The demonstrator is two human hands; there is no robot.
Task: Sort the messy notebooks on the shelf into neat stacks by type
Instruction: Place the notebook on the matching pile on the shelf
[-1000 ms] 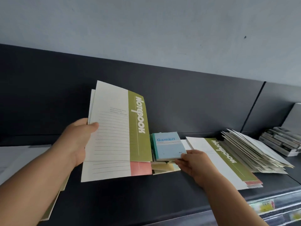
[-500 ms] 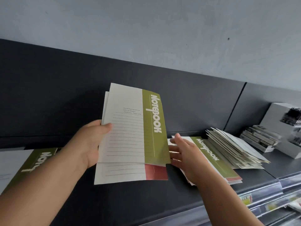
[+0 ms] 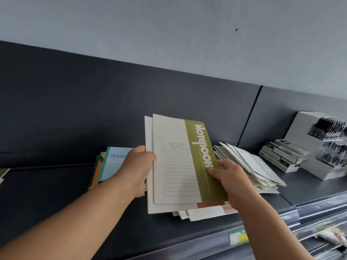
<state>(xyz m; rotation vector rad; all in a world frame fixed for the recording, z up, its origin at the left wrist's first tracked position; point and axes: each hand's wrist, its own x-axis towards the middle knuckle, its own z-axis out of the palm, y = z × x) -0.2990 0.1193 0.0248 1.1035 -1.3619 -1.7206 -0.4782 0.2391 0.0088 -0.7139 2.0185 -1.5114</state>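
Light is coming in soft and even, moderately bright; wall (image 3: 169, 44) is reading flat grey-blue; dark shelf (image 3: 56, 194) is looking dim, shadows barely showing on it; wide-angle lens is bending the shelf's back edge; boxes (image 3: 304, 132) at the right edge and price label (image 3: 238, 236) below are smearing with blur.

I see a dark shelf (image 3: 56, 194). On it, from the left: a small stack of blue and orange notebooks (image 3: 110, 166), loose notebooks (image 3: 204, 212) near the front edge, a messy fanned pile of notebooks (image 3: 251, 169), then flat boxes (image 3: 281, 158) just beside a white box (image 3: 304, 128).
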